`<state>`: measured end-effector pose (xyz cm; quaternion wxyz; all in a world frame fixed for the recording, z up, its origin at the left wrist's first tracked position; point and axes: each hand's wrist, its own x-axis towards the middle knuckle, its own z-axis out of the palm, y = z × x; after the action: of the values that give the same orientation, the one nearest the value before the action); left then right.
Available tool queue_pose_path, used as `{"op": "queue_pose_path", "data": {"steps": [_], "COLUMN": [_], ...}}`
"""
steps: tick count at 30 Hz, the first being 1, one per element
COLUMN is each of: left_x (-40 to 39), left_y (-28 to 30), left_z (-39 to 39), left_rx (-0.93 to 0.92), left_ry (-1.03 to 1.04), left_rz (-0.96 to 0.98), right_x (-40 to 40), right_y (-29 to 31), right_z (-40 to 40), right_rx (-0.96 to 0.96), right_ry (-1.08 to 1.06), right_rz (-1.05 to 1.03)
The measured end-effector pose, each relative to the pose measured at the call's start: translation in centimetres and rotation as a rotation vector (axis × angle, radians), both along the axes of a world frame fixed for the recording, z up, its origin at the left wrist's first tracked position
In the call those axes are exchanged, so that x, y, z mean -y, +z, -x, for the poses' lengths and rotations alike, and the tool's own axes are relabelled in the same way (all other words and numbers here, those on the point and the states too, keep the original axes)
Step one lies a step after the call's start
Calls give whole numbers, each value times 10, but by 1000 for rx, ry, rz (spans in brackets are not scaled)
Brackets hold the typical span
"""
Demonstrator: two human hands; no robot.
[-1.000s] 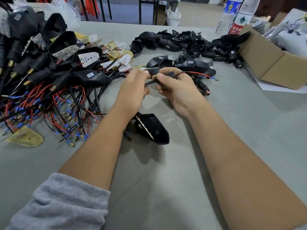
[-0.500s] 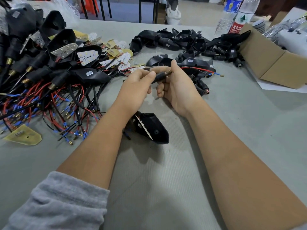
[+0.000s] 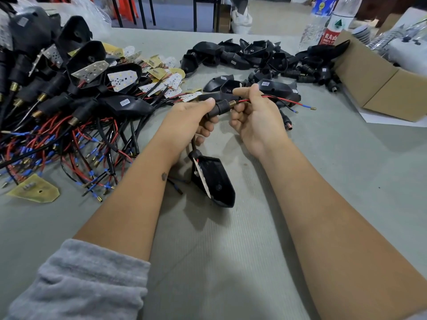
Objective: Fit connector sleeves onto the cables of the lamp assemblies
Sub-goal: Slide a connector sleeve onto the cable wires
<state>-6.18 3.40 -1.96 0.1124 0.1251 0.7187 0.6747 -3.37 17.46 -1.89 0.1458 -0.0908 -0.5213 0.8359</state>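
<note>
Black sleeve (image 3: 220, 107) sits gripped in my left hand (image 3: 191, 118), axis pointing right; my right hand (image 3: 255, 116), just beside it, pinches the wires (image 3: 272, 99) emerging from its brass tip.

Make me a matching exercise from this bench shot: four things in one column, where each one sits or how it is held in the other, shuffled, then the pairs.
Things
1. black connector sleeve
2. red and black wires
3. black lamp housing
4. cardboard box

Places or states
A. lying on the table between the two forearms
B. at the table's far right edge
C. gripped in the left hand
D. running through the right hand and trailing out to the right

Pairs: 1-C, 2-D, 3-A, 4-B
</note>
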Motion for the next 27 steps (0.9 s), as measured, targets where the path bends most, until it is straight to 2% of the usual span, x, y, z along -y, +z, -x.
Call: {"op": "queue_pose_path", "data": {"steps": [12, 16, 27], "left_x": [-2, 3, 5], "left_y": [3, 3, 3], "left_z": [-4, -6, -3], "left_rx": [54, 61, 66], "left_ry": [-64, -149, -192], "left_rz": [-42, -49, 25], "right_x": [-9, -13, -16], "right_y": [6, 7, 3], "right_z": [2, 0, 1], "right_rx": [-66, -94, -82], "right_ry": [-169, -215, -316], "right_rz": [257, 351, 413]}}
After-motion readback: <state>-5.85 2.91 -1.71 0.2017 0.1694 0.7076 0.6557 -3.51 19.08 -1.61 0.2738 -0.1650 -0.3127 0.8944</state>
